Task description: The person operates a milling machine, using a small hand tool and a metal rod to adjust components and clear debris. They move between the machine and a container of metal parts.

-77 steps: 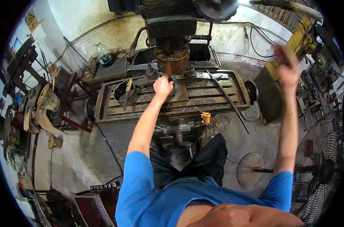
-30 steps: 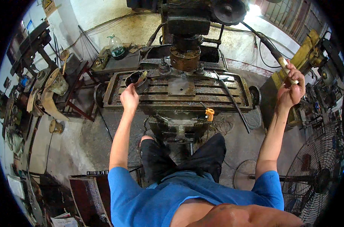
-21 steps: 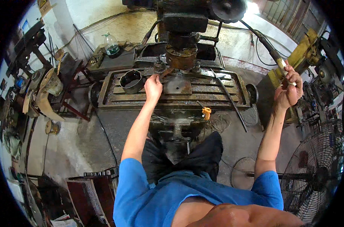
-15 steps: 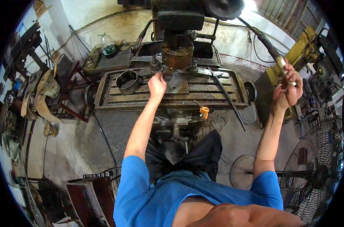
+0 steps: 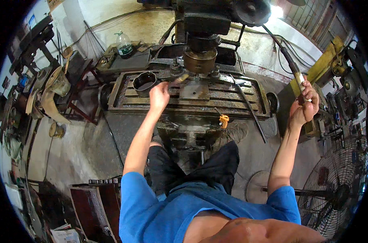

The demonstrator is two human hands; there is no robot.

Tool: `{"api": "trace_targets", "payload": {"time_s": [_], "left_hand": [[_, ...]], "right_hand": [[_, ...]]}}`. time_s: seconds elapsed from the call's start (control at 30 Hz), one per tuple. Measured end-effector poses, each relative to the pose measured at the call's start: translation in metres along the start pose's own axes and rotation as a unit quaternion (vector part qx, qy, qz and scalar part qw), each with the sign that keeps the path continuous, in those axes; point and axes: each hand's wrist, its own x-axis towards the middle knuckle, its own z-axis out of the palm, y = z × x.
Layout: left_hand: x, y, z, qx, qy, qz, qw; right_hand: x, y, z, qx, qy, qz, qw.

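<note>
Head view: left hand [image 5: 158,95] has its grip closed on a small brush [image 5: 180,78], bristle end at the square workpiece [image 5: 195,90] clamped on the milling machine table [image 5: 188,95], just under the spindle [image 5: 199,60]. Right hand [image 5: 303,106] has its grip clamped on the long feed lever [image 5: 288,60]. Step looks like brushing the workpiece surface at the cutter; next move likely needs the brush kept clear of the spindle. Dark round can [image 5: 144,81] sits on the table beside the left hand, contents cannot be told. Plastic bottle [image 5: 124,43] stands behind.
</note>
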Motion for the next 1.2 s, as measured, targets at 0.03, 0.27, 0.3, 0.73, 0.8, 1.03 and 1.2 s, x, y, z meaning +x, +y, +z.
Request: {"api": "trace_targets", "payload": {"time_s": [0.03, 0.27, 0.3, 0.73, 0.8, 1.03, 1.2], "left_hand": [[0.0, -0.007, -0.011, 0.009, 0.03, 0.018, 0.999], [0.014, -0.055, -0.058, 0.259, 0.064, 0.074, 0.961], [0.011, -0.061, -0.058, 0.305, 0.032, 0.08, 0.948], [-0.006, -0.042, -0.07, 0.331, -0.076, 0.064, 0.939], [-0.01, -0.045, -0.083, 0.333, -0.05, 0.067, 0.939], [-0.081, -0.07, -0.223, 0.338, 0.031, -0.06, 0.939], [-0.276, -0.161, -0.401, 0.495, 0.031, -0.297, 0.816]], "right_hand": [[-0.002, -0.001, 0.001, 0.0, 0.002, 0.004, 1.0], [-0.01, 0.005, 0.001, 0.02, 0.01, -0.004, 1.0], [-0.01, 0.006, 0.003, 0.02, 0.018, 0.0, 1.0], [-0.03, 0.017, 0.001, 0.017, 0.018, -0.023, 0.999], [-0.028, 0.017, 0.002, 0.025, 0.019, -0.028, 0.999], [-0.013, 0.003, -0.005, 0.01, 0.029, -0.008, 1.0], [-0.004, 0.003, 0.002, 0.015, 0.031, -0.011, 0.999]]}}
